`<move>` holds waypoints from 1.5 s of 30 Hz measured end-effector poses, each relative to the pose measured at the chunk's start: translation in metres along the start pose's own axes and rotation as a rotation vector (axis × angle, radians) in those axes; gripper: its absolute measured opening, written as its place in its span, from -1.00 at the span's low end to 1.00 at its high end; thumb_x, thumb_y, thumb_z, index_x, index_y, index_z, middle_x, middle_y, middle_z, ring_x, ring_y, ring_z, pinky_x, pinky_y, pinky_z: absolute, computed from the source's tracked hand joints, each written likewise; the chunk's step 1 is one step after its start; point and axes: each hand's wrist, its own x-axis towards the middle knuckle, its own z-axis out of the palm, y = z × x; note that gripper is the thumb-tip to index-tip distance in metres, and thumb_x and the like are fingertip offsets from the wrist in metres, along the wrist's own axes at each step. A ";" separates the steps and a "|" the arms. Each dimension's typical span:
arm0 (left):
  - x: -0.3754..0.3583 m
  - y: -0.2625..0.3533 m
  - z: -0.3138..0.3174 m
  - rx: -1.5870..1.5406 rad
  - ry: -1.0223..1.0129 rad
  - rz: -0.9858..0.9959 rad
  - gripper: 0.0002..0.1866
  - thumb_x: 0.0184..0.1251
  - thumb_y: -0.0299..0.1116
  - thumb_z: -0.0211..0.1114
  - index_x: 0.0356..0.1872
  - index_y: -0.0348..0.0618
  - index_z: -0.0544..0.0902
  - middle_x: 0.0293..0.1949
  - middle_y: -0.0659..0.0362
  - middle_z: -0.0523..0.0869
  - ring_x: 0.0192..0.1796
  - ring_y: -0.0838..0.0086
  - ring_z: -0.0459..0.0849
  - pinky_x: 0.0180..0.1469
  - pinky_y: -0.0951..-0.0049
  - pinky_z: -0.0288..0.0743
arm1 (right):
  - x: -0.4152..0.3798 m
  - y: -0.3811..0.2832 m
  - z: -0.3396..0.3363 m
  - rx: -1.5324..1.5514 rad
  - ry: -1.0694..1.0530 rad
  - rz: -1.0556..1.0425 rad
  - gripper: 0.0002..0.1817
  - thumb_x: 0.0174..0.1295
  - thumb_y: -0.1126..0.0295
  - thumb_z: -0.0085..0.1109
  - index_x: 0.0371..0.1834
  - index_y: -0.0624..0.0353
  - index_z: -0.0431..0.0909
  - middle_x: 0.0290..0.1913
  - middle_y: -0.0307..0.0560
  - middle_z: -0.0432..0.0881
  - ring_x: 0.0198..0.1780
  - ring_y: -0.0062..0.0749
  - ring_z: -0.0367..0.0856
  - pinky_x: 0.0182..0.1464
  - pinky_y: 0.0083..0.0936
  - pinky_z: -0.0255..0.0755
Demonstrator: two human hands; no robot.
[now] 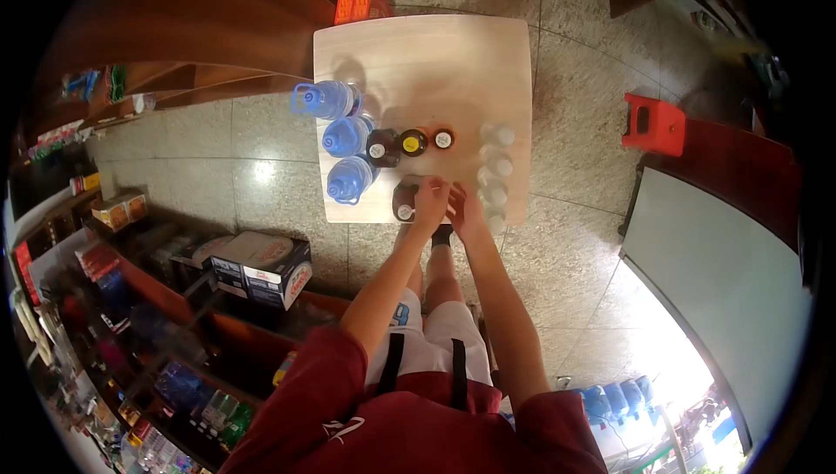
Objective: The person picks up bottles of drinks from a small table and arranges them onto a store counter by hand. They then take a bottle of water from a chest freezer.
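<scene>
Both my hands meet near the front edge of a small light wooden table (453, 56). My left hand (430, 204) is wrapped round a dark bottle (404, 202) with a white cap. My right hand (466, 211) rests against it on the same bottle; what its fingers grip is hidden. Behind the hands stand three dark bottles with white, yellow (413, 141) and white-orange caps. To the left lie three big blue water bottles (347, 136). To the right runs a row of several clear bottles (497, 165).
A red plastic stool (655, 124) stands on the tiled floor at the right, beside a white-topped counter (723, 274). An orange crate (359, 2) sits behind the table. Cartons (261, 267) and stocked shelves (131, 361) fill the left.
</scene>
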 end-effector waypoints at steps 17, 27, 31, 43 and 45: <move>0.080 -0.019 0.038 -0.182 -0.179 0.114 -0.22 0.29 -0.16 0.40 0.43 -0.20 0.23 0.21 -0.15 0.61 0.27 0.03 0.60 0.26 0.18 0.46 | 0.043 -0.073 0.100 -1.260 0.016 -0.953 -0.25 -0.10 0.38 0.52 0.28 0.04 0.49 0.10 0.02 0.66 0.14 0.01 0.64 0.19 -0.22 0.52; 0.027 0.025 0.013 -0.095 -0.097 0.263 -0.26 0.25 -0.31 0.39 0.41 -0.26 0.28 0.29 -0.20 0.50 0.36 -0.08 0.47 0.38 0.11 0.33 | -0.010 -0.061 0.093 -1.165 0.173 -0.964 -0.47 -0.03 0.38 0.55 0.05 0.23 0.61 -0.12 0.12 0.70 -0.04 -0.02 0.70 0.05 -0.27 0.58; -0.016 0.076 -0.017 -0.029 -0.016 0.429 -0.28 0.23 -0.36 0.39 0.40 -0.29 0.30 0.32 -0.23 0.46 0.40 -0.12 0.41 0.43 0.08 0.28 | -0.076 -0.072 0.118 -1.119 0.274 -1.028 -0.45 -0.06 0.44 0.55 0.06 0.27 0.60 -0.13 0.09 0.71 -0.07 -0.08 0.72 0.00 -0.31 0.59; -0.102 0.198 -0.151 0.249 -0.421 0.973 -0.21 0.02 -0.38 0.52 0.35 -0.21 0.39 0.39 -0.11 0.44 0.43 -0.14 0.39 0.47 -0.03 0.27 | -0.371 -0.117 0.174 -1.068 -0.005 -1.128 -0.37 -0.11 0.50 0.61 0.13 0.29 0.60 -0.21 -0.04 0.75 -0.21 -0.38 0.74 -0.03 -0.44 0.61; -0.129 0.232 -0.169 0.036 -0.511 0.870 -0.28 0.12 -0.32 0.51 0.32 -0.16 0.40 0.27 -0.10 0.56 0.32 -0.03 0.55 0.35 0.09 0.45 | -0.416 -0.124 0.193 -1.098 -0.037 -1.166 -0.39 -0.12 0.44 0.65 0.07 0.24 0.62 -0.16 -0.03 0.74 -0.13 -0.35 0.74 0.00 -0.43 0.61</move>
